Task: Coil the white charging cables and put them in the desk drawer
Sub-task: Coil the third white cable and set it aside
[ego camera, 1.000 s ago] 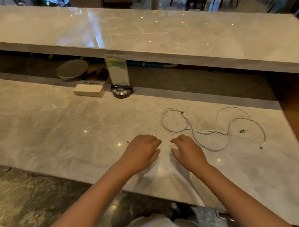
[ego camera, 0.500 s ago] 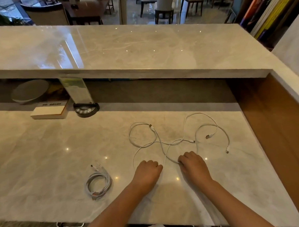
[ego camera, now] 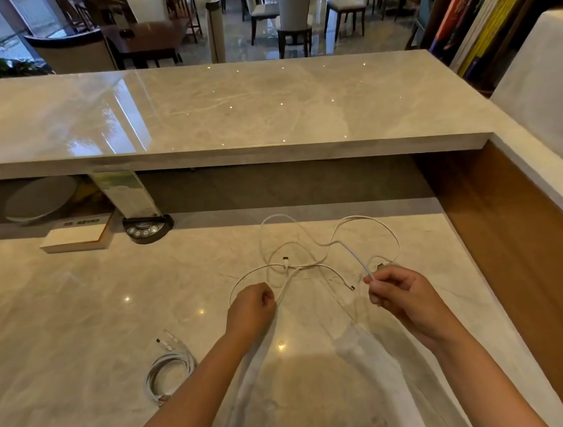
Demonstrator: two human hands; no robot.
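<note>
Left hand (ego camera: 250, 306) and right hand (ego camera: 394, 289) each pinch a strand of the loose white cable (ego camera: 326, 243) sprawled on the marble desk (ego camera: 84, 318). One coiled bundle (ego camera: 169, 371) already sits left; no drawer visible, so roughly halfway at best.

White loose cables (ego camera: 323, 243), white coiled cable (ego camera: 169, 371), beige veined marble desk (ego camera: 84, 302), brown wooden side panel (ego camera: 516, 235), cream box (ego camera: 76, 236)

Head camera looks forward and down over the desk (ego camera: 84, 318), seemingly close.
</note>
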